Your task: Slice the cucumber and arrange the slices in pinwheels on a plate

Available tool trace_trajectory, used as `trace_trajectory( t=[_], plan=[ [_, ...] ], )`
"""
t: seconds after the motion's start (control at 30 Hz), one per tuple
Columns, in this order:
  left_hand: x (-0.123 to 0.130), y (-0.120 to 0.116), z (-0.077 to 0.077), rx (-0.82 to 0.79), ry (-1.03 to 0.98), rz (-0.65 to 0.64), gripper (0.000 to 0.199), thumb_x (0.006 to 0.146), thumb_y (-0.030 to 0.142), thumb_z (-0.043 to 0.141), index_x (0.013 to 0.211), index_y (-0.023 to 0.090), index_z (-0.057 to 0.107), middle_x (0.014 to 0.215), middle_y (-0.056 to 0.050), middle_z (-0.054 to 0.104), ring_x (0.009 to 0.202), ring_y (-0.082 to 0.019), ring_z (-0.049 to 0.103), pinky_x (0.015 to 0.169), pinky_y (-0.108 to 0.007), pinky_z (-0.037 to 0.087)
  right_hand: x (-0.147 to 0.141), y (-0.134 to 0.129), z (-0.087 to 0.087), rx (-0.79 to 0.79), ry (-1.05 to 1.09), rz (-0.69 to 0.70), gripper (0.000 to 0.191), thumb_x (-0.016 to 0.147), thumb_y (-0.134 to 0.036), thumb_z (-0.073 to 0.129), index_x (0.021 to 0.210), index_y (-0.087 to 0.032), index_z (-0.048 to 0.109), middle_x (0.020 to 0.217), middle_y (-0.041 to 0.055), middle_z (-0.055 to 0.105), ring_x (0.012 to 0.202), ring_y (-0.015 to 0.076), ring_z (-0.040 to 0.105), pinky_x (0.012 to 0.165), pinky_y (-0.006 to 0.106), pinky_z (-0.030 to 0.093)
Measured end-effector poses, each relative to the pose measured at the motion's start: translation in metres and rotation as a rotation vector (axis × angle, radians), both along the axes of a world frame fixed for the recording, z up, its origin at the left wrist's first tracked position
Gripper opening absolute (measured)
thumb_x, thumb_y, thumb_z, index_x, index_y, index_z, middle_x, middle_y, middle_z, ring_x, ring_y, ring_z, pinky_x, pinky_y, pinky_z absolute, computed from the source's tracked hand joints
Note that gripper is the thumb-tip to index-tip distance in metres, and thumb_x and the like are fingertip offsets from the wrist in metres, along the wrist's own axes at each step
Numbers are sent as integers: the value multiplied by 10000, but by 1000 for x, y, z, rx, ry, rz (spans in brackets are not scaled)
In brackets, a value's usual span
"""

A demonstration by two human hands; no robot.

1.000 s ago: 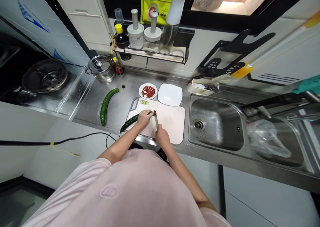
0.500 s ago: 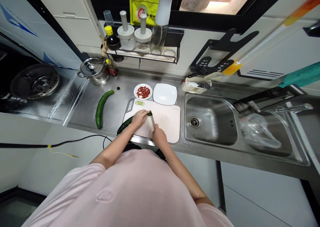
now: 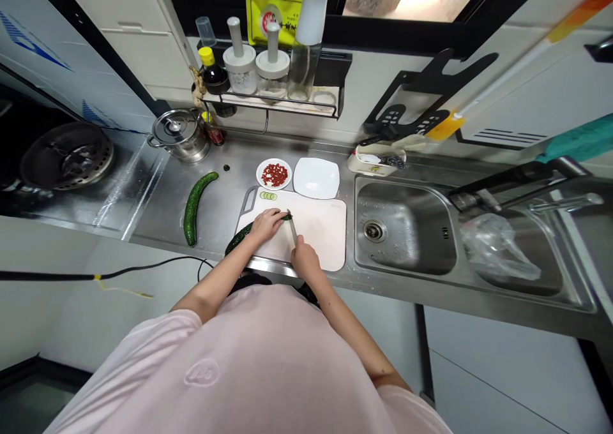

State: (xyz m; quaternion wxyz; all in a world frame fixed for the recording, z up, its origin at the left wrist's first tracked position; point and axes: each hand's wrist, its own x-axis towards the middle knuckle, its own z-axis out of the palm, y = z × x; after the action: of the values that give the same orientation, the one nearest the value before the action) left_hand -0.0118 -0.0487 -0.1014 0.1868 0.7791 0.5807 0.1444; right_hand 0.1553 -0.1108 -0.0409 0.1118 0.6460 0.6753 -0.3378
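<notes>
My left hand (image 3: 267,225) is closed over a dark green cucumber (image 3: 238,238) that lies slantwise across the white cutting board (image 3: 322,235). Only the cucumber's two ends show past the hand. In my right hand (image 3: 305,258) is a knife (image 3: 293,231), its blade standing at the cucumber's right end, close to the left fingertips. Whether the edge has entered the cucumber is too small to tell. Several pale cucumber slices (image 3: 268,196) lie overlapped at the board's upper left. A second, whole cucumber (image 3: 195,208) rests on the steel counter to the left.
Behind the board stand a plate of chopped red pieces (image 3: 274,175) and a white square dish (image 3: 316,179). A steel sink (image 3: 406,226) adjoins on the right, with a plastic bag (image 3: 498,246) beyond. At left are a lidded pot (image 3: 178,135) and a frying pan (image 3: 64,156).
Both hands, the knife and the cucumber stay in nearly the same place. The whole view has shifted very slightly.
</notes>
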Motion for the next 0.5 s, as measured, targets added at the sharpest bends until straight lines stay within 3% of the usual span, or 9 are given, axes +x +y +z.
trace_trajectory(
  t=[0.27,0.4,0.5],
  plan=[
    [3,0,15,-74,22,20,370,890,288,481,1253,291,553,1202,-46,567,1110,-193,499,946,-312,408,1,1,-3,2,-1,-8,228,890,-117,358,1113,-144,390,895,127,636,845,233,612,641,278,361],
    [-12,-4,28,-170,140,133,510,811,367,585,1303,269,496,1174,-78,577,1093,-240,513,917,-344,414,3,0,-4,19,5,1,212,890,-123,362,1098,-148,393,879,121,633,817,227,609,622,273,347],
    [-29,-6,33,-302,222,193,532,733,370,646,1243,255,549,1118,-86,604,1015,-254,560,875,-349,428,5,0,-6,35,14,7,213,880,-122,360,1089,-147,394,866,117,631,773,219,597,593,269,326]
  ],
)
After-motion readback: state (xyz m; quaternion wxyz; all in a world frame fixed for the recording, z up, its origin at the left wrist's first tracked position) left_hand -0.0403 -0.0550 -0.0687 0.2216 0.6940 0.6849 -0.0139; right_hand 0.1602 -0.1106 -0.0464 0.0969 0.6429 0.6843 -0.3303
